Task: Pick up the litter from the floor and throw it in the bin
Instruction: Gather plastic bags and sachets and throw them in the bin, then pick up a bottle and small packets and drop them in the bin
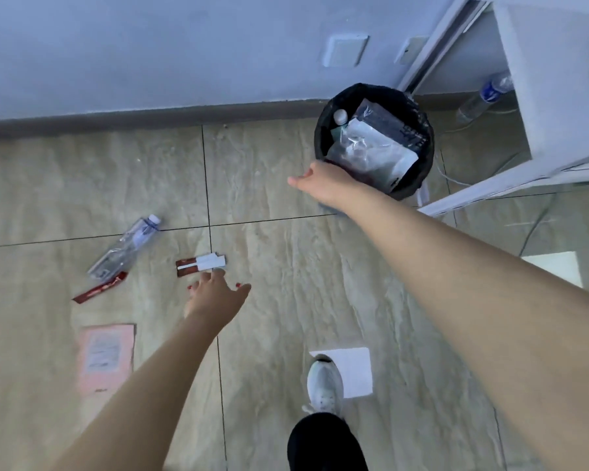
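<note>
A round black bin (323, 130) stands by the wall, holding a clear plastic bag, a dark packet and a bottle. My right hand (323, 181) hovers at the bin's near-left rim, fingers apart and holding nothing. My left hand (215, 294) is open, its fingertips just short of a red and white wrapper (200, 264) on the floor. Left of that lie a crushed clear plastic bottle (125, 248) and a thin red wrapper strip (100, 291). A pink paper sheet (105, 356) lies lower left. A white paper square (354, 370) lies beside my shoe.
My white shoe (323, 385) and dark trouser leg stand on the beige tiled floor. A white cabinet (541, 96) stands right of the bin, with a plastic bottle (483, 96) and a cable on the floor beneath it. A dark skirting runs along the wall.
</note>
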`<state>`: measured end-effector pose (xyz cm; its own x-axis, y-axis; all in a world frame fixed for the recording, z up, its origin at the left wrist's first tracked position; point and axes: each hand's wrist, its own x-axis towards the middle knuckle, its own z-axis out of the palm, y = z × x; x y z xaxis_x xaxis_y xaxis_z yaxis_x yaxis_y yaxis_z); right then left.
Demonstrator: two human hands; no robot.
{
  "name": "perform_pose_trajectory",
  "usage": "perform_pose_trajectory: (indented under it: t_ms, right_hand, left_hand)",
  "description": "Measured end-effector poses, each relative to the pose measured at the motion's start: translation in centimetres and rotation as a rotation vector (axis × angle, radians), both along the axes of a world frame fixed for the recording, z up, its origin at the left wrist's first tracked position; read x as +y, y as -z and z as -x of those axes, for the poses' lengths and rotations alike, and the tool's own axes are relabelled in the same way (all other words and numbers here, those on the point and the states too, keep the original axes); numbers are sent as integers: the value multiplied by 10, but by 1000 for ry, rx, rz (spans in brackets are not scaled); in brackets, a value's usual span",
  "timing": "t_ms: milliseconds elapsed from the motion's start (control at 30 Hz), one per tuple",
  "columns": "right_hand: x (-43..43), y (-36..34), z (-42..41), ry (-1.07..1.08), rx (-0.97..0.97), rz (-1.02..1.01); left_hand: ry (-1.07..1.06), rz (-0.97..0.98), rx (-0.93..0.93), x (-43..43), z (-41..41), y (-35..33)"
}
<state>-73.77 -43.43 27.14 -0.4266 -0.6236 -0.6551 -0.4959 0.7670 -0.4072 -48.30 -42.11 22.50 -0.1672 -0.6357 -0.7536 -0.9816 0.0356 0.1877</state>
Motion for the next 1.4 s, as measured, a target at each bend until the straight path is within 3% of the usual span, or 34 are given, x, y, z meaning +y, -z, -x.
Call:
perform_pose_trajectory:
  t_ms: [333, 567, 800, 967, 1067, 1233, 1400]
  right_hand:
    - [-5, 35, -237, -145, -46, -82]
    - [14, 161, -334, -79, -120, -140]
    - [47, 319, -363, 305, -114, -220]
    - [38, 375, -368, 370, 121, -236]
    - [21, 386, -364, 486, 176, -191]
    - [14, 388, -374, 627, 153, -129]
    - [23, 390, -393, 706, 138, -63]
  left_hand:
    - [-33, -25, -31, 8, -228, 18]
    - [-45, -81, -54, 25, -301, 118]
    - [-89, -65, -4, 16, -316, 256]
    - [-18, -31, 55, 14, -315, 314]
    - [-94, -7, 143, 15, -317, 325]
    - [-490, -28, 302, 12, -332, 320]
    - [-540, -78, 337, 10, -335, 309]
